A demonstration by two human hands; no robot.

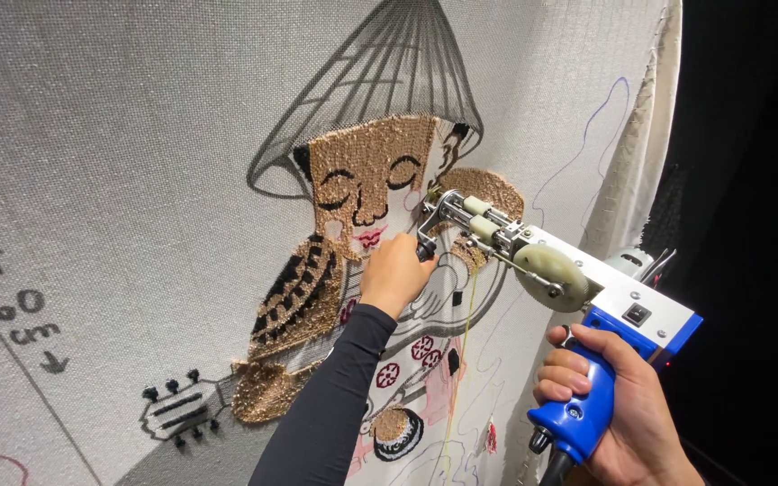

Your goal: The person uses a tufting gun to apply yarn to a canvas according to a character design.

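I keep my right hand (pixel 610 396) closed around the tufting gun's (pixel 569 279) blue grip, its needle end pressed against the stretched cloth (pixel 137 135), while my left hand (pixel 395 273) grips the front handle, steadying it beside the tufted figure (pixel 362 180).

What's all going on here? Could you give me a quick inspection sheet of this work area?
Surface: upright grey backing cloth with a drawn figure in a cone hat, partly filled with tan and black yarn loops.
Job's things: blue and white tufting gun, its nose against the cloth beside the figure's face; thin yellow yarn hanging below it.
Clutter: nothing seen.
Hands: left hand grips the gun's front handle, black sleeve; right hand wraps the blue rear grip.
Cables: black cord leaving the bottom of the grip.
Surroundings: dark room to the right of the cloth's edge.
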